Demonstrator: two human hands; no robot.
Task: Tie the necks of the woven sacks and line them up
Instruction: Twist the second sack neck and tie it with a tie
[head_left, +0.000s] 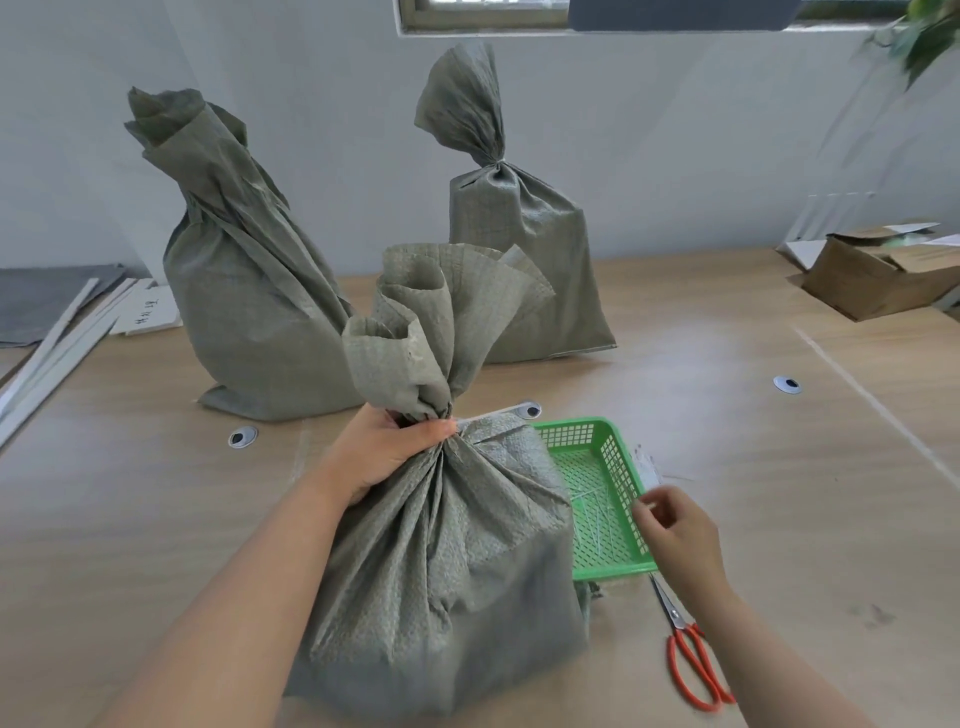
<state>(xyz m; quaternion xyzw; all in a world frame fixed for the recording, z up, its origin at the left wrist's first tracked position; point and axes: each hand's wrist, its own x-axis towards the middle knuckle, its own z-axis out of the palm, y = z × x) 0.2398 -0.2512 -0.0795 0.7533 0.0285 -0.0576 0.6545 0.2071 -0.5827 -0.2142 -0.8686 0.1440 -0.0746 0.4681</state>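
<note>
Through the head camera I am watching the left hand (387, 457) gripping the bunched neck of the nearest grey-green woven sack (447, 571). The sack is standing upright on the pale wooden table (779, 467), its open top fanning out above the fist. The right hand (680, 530) is hovering over the right rim of the shallow green plastic mesh basket (597, 434) just beside the sack, fingers loosely curled. Blur is keeping me from telling whether they are pinching one of the thin white ties (597, 519) lying inside. Orange-handled scissors (693, 670) are lying near that wrist. Farther back, a second woven sack (249, 291) is standing on the left, neck twisted, and a third woven sack (524, 260), cinched at the neck, is standing near the wall.
</note>
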